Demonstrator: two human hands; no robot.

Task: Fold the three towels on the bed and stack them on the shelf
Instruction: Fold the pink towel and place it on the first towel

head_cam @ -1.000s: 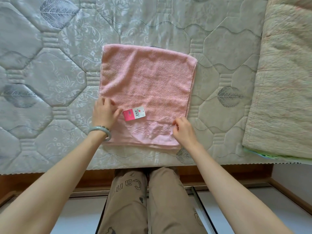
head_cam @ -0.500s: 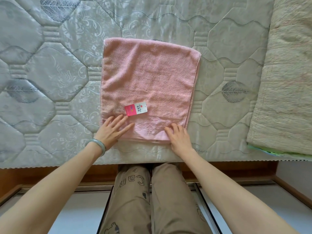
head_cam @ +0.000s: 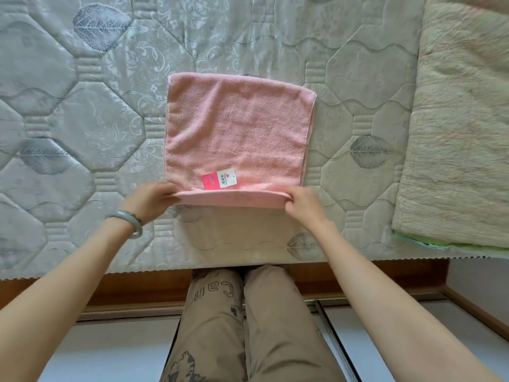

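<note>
Pale floor [head_cam: 110, 348] lies nearest, with the person's legs in tan printed trousers [head_cam: 248, 326] standing against a brown wooden bed frame [head_cam: 137, 288]. Beyond the frame spreads a quilted grey-beige mattress [head_cam: 82, 106], stitched in octagons with woven leaf and flower motifs.

Both bare forearms reach forward over the mattress edge. The left hand [head_cam: 150, 201], with a grey-green bangle [head_cam: 129, 220] at its wrist, pinches the near left corner of a pink towel [head_cam: 237, 128], fingers curled round the cloth. The right hand [head_cam: 305, 205] grips the near right corner in the same way. Between the hands the near hem is held up off the mattress as a straight, taut band.

The towel is soft terry, folded to a rough square, and lies flat in the middle of the mattress beyond the raised hem. A small pink-and-white paper label [head_cam: 219, 179] sits on it just behind that hem.

At the far right, well apart from the towel, lies a thick beige blanket [head_cam: 462, 133] with a coarse, nubbly surface.
</note>
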